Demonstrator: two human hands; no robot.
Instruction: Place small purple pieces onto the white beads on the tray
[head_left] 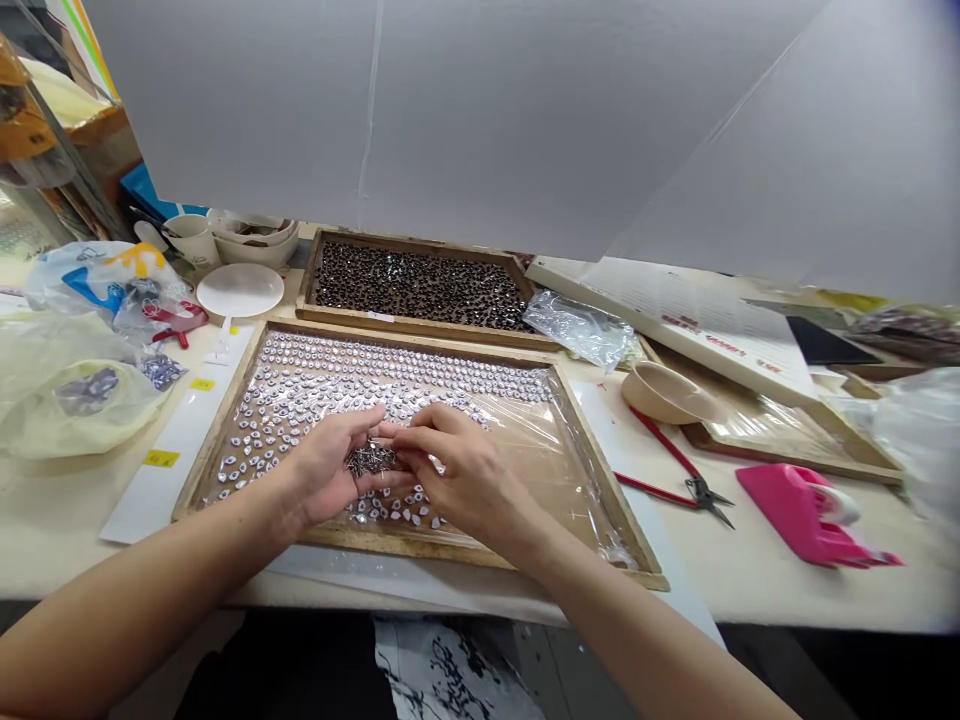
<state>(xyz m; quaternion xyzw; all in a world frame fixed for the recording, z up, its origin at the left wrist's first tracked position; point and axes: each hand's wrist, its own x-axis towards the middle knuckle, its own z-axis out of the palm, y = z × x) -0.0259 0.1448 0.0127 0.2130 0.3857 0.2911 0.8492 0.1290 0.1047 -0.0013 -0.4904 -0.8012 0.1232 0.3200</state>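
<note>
Palm up and cupped, my left hand (330, 470) holds a heap of thin silvery metal pieces (373, 459) that look like pins or ear posts. My right hand (465, 470) meets its fingertips, thumb and fingers pinched together beside the heap. Whatever lies in that pinch is too small to make out. Both hands are above a wooden-framed tray (607, 500) covered with clear film. Small pale, eye-shaped gems (259, 435) stand on the film, in tidy rows at the back and looser toward the front left.
Behind is a second framed tray (427, 330) of dark beads. To the right lie red-handled pliers (697, 490), a beige bowl (667, 393) and a pink tape dispenser (802, 515). Plastic bags (75, 390) and a white round dish (240, 290) occupy the left. A grey-white panel (480, 110) hangs low overhead.
</note>
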